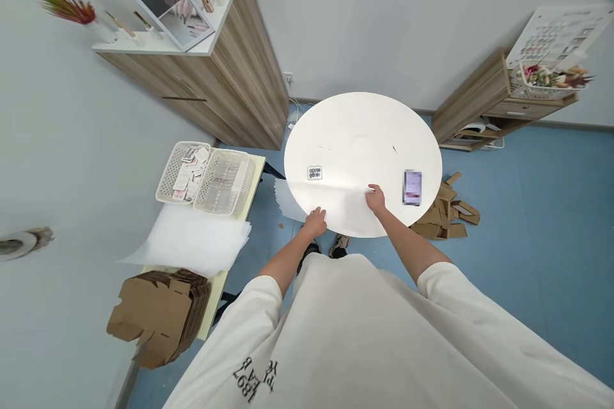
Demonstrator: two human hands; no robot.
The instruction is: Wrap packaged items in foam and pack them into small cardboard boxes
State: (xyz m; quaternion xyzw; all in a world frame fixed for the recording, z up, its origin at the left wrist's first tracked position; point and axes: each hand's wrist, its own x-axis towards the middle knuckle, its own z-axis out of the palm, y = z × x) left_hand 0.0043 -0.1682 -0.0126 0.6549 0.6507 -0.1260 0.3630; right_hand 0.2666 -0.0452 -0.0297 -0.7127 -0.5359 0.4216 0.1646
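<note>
A thin, translucent white packing sheet [343,199] lies across the near part of the round white table [364,121], its left end hanging past the rim. My left hand [315,222] is at the sheet's near edge, by the table's front rim, with its fingers closed on it. At the sheet's right end, my right hand [375,198] pinches the edge between thumb and fingers. Just beyond the sheet, to the left, sits a small clear case [314,172] with several dark round pieces in it. To the right of my right hand lies a blurred, phone-like rectangle [412,188].
On the left, a side table [254,182] carries white baskets [225,181] with small packets, a stack of white sheets [192,239] and flattened cardboard boxes [156,313]. Folded cardboard [444,211] lies on the floor at right. Wooden cabinets [230,83] stand by the walls.
</note>
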